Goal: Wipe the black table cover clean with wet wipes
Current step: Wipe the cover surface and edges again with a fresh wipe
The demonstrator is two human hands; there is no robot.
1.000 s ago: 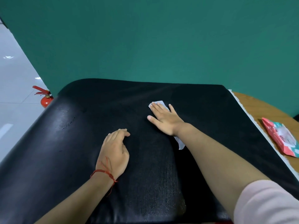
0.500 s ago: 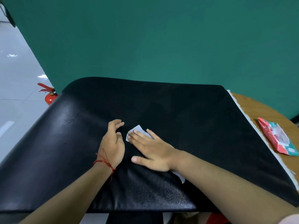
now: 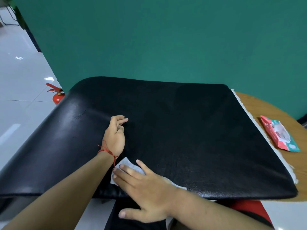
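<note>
Head view: a black table cover [image 3: 191, 130] lies spread over a round wooden table [image 3: 259, 105] and hangs over its left side. A strip of its white underside shows along the right edge.

The right hand [image 3: 146, 190] lies flat at the near edge of the cover. Its fingers [image 3: 127, 170] are straight and spread, pressing down on a white wet wipe [image 3: 127, 163]. One corner of the wipe sticks out beyond the fingertips, and a strip of it shows beside the wrist.

The left hand [image 3: 115, 135] rests on the cover further in, just beyond the wipe. Its fingers are loosely curled and hold nothing. A red string bracelet [image 3: 106, 151] circles that wrist.

A red and teal pack of wet wipes [image 3: 279, 135] lies on the bare wood to the right of the cover, apart from both hands.

A green wall [image 3: 166, 39] stands behind the table. A red fire extinguisher [image 3: 57, 95] sits on the glossy white floor [image 3: 20, 80] at the left.
</note>
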